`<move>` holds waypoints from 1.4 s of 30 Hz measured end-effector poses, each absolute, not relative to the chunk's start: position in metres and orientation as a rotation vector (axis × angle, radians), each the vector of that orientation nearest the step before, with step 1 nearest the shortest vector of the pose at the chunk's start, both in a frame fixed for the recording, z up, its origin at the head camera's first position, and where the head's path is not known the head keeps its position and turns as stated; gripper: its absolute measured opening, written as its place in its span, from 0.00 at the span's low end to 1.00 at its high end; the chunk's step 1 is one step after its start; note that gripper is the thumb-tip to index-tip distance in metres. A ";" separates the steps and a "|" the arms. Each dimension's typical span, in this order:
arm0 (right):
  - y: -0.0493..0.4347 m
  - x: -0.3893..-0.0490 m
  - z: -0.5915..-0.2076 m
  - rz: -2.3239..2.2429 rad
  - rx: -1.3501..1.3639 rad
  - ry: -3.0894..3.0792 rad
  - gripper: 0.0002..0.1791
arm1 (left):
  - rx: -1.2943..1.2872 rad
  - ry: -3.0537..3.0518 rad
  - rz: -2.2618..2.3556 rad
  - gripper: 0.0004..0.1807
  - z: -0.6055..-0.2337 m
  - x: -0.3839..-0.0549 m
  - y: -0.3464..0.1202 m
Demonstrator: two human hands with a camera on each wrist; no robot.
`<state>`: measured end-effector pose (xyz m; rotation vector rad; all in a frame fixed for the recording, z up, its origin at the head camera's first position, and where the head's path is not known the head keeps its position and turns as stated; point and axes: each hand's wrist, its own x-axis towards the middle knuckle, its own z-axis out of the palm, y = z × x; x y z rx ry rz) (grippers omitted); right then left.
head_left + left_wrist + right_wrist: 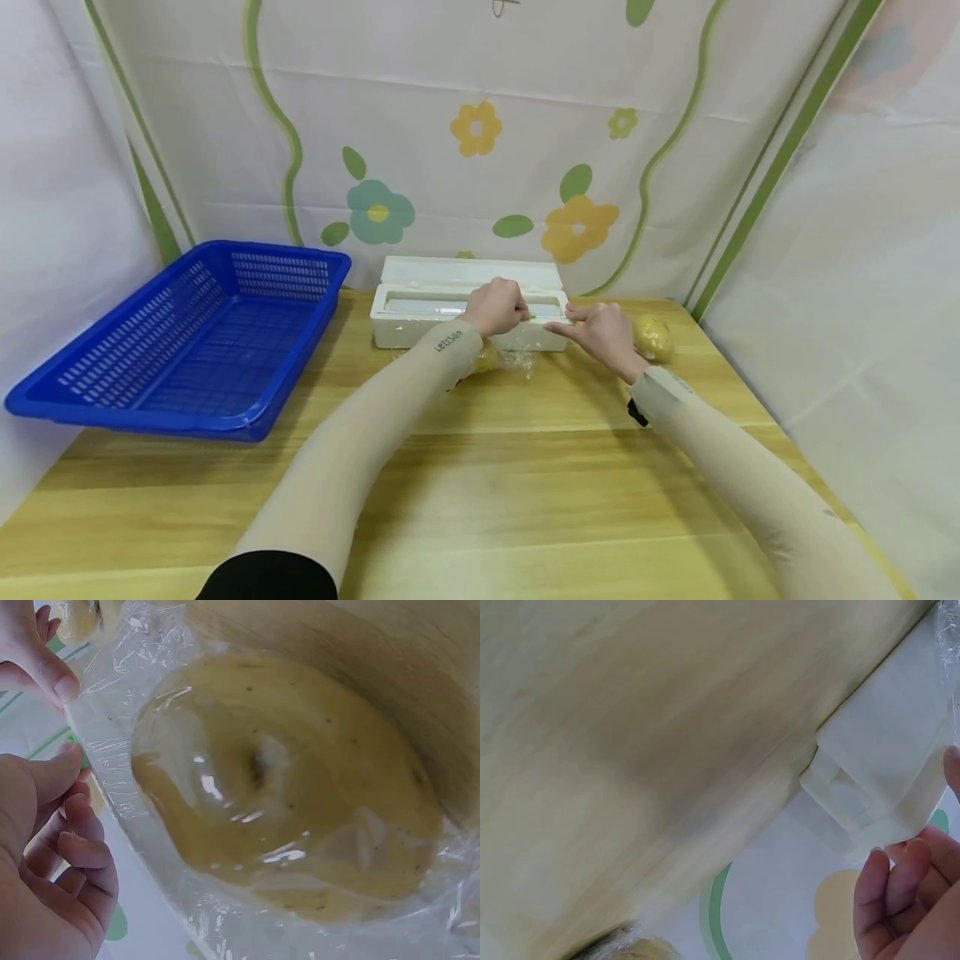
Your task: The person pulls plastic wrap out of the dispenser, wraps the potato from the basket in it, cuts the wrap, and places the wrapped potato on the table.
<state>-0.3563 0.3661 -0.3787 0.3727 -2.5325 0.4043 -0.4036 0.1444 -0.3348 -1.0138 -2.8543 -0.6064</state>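
Note:
A white cling film dispenser (405, 334) stands at the back of the table, its lid (465, 271) raised. My left hand (497, 307) is over its front edge, thumb and finger pinching a small green slide cutter (81, 756). My right hand (603, 335) grips the dispenser's right end, thumb on the front edge and fingers curled at the back. Clear cling film (131, 697) hangs from that edge over a yellow potato (300, 787), which lies in front of the dispenser, partly hidden by my left wrist in the head view.
A second potato (652, 337) in shiny film lies right of my right hand. On the left stands a blue plastic basket (258, 421) with slotted walls. Behind the wooden table (480, 508) hangs a flowered white curtain (420, 125), with white sheets at both sides.

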 end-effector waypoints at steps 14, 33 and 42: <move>0.353 -0.355 -0.379 0.451 0.374 -2.533 0.33 | -1.030 -2.818 -0.675 0.06 -0.340 -0.402 0.127; 0.343 -0.358 -0.378 0.457 0.378 -2.584 0.33 | -0.950 -2.870 -0.644 0.07 -0.334 -0.408 0.060; 0.365 -0.360 -0.376 0.413 0.339 -2.639 0.33 | -0.798 -2.898 -0.402 0.07 -0.326 -0.418 -0.009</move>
